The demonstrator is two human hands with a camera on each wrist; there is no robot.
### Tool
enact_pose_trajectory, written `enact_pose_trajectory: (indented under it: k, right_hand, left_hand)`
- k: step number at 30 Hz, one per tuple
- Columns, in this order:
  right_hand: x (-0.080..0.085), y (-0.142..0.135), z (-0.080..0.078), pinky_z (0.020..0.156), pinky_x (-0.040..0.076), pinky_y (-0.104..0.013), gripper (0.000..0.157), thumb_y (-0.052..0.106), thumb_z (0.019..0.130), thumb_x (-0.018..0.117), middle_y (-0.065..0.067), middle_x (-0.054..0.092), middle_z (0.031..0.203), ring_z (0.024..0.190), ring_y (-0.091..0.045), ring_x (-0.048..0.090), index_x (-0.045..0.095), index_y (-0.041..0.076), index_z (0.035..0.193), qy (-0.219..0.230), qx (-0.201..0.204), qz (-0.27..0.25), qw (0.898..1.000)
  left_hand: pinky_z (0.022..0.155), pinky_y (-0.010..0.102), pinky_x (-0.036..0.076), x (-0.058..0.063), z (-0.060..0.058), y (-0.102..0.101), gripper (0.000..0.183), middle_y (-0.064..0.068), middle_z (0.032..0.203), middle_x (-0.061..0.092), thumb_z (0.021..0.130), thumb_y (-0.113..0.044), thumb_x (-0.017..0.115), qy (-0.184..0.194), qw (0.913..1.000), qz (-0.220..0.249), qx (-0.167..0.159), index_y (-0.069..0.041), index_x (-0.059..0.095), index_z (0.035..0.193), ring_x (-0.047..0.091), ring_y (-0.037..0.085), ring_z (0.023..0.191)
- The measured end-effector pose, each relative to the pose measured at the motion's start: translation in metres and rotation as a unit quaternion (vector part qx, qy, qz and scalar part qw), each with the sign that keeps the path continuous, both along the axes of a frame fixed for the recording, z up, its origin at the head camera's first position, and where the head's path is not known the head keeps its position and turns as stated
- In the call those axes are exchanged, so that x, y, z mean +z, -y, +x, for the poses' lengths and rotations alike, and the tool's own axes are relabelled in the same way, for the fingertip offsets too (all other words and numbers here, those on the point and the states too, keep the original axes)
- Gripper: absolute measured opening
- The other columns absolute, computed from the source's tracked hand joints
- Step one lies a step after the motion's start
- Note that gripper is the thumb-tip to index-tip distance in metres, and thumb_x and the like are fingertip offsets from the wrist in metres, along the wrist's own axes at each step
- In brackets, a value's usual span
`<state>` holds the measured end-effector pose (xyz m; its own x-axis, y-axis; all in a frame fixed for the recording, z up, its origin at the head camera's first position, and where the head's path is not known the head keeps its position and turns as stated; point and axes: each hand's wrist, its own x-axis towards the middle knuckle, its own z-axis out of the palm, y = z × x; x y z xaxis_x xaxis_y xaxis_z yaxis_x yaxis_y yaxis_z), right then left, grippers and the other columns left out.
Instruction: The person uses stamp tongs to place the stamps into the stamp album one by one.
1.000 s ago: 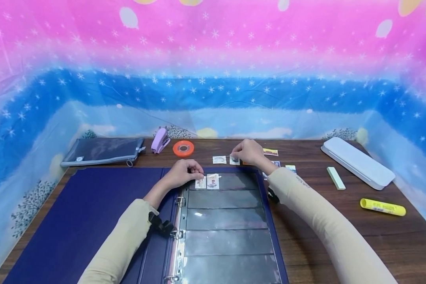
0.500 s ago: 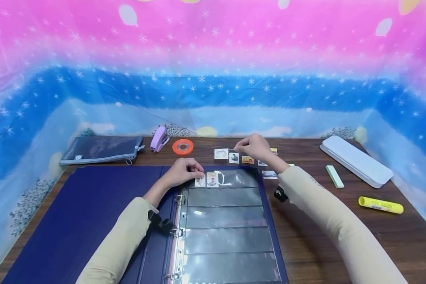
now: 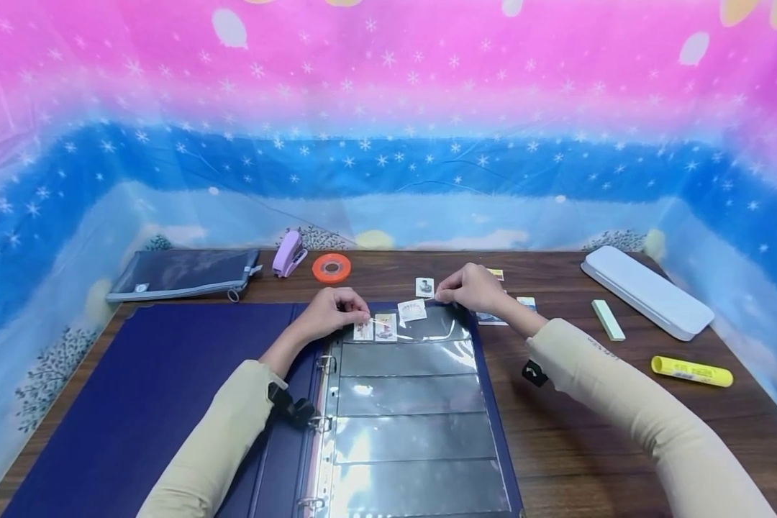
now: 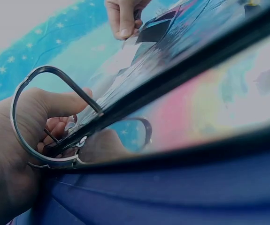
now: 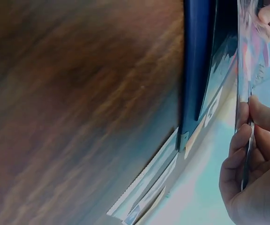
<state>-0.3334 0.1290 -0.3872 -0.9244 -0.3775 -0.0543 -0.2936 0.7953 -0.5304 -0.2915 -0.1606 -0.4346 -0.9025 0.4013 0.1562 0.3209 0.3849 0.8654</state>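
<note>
Stamp [image 3: 411,310], pale and tilted, is over the top pocket row [image 3: 437,329] of the binder [image 3: 175,396], at the tip of tweezers [image 5: 247,161] pinched in the right hand [image 3: 474,289]. Near the binder's rings [image 3: 324,424], the left hand [image 3: 332,315] pinches the clear page [image 3: 414,396], beside two other stamps [image 3: 385,329] in that row.

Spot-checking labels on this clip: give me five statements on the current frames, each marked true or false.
1. The right hand grips a slim metal tool with a stamp at its tip. True.
2. The purple stapler is right of the orange roll. False: it is left of it.
3. The binder lies open. True.
4. The yellow tube stands upright. False: it lies on its side.
5. The left hand is at the near end of the page. False: far end.
</note>
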Motion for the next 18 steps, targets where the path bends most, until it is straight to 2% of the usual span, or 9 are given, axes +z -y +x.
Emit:
enact_pose_trajectory:
  k: [5,11,14,18]
  right_hand:
    - [0.0008,0.0003,0.0010,0.056,0.039,-0.025,0.014,0.028,0.087,0.065,-0.002,0.074,0.090,0.060,-0.010,0.056,0.076,0.019,0.086,-0.010,0.023,0.019,1.000]
    - [0.0060,0.0041,0.0060,0.054,0.038,-0.023,0.012,0.029,0.085,0.068,0.000,0.075,0.088,0.063,-0.009,0.061,0.077,0.021,0.087,-0.052,0.044,0.054,0.996]
    - [0.0066,0.0057,0.0074,0.049,0.033,-0.022,0.011,0.030,0.084,0.068,0.002,0.075,0.087,0.058,-0.008,0.057,0.077,0.023,0.085,-0.062,0.049,0.062,0.995]
    - [0.0069,0.0056,0.0069,0.046,0.028,-0.023,0.011,0.030,0.083,0.069,0.002,0.075,0.089,0.052,-0.008,0.051,0.077,0.023,0.081,-0.053,0.060,0.071,0.994]
  left_hand:
    - [0.061,0.021,0.038,-0.0005,-0.0002,-0.0002,0.011,0.018,0.081,0.062,0.082,-0.010,0.070,-0.007,1.0000,0.000,0.003,-0.001,0.071,0.087,0.047,0.013,0.066]
    - [0.062,0.022,0.040,-0.0026,-0.0009,-0.0011,0.007,0.011,0.078,0.063,0.081,-0.012,0.071,-0.019,0.9998,-0.007,0.002,-0.006,0.071,0.085,0.048,0.010,0.064]
    - [0.062,0.022,0.040,-0.0028,-0.0019,-0.0003,0.005,0.007,0.076,0.062,0.081,-0.012,0.071,-0.020,0.9997,-0.009,0.005,-0.008,0.071,0.084,0.049,0.010,0.064]
    - [0.062,0.022,0.041,-0.0035,-0.0026,0.0001,0.005,0.006,0.076,0.062,0.082,-0.012,0.071,-0.020,0.9997,-0.014,0.007,-0.008,0.071,0.084,0.049,0.010,0.064]
